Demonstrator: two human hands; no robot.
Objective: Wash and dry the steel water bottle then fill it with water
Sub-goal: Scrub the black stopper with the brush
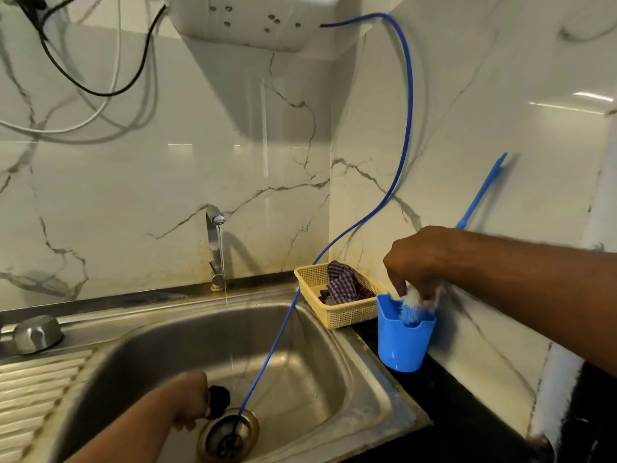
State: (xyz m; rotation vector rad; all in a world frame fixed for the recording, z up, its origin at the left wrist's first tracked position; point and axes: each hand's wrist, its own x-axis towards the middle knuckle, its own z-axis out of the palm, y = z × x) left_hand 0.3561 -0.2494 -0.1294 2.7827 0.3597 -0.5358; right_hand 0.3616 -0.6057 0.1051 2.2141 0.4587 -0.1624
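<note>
Single head-worn view, wide-angle, looked forward and down from standing height into a steel sink (pixel 334 332) set in a wall corner. Close range, arm's reach. Tap (pixel 215 252) sat near frame centre; underside of a white wall unit (pixel 253 25) cut the top edge, drainboard (pixel 36 389) the lower left, black counter (pixel 460 412) the lower right. Left hand (pixel 190 399), on a black round item (pixel 218 401), came in from the bottom edge; right hand (pixel 420 262), on a bottle brush (pixel 412 307), from the right edge. Straight lines bowed toward the borders. No second view to overlap.
</note>
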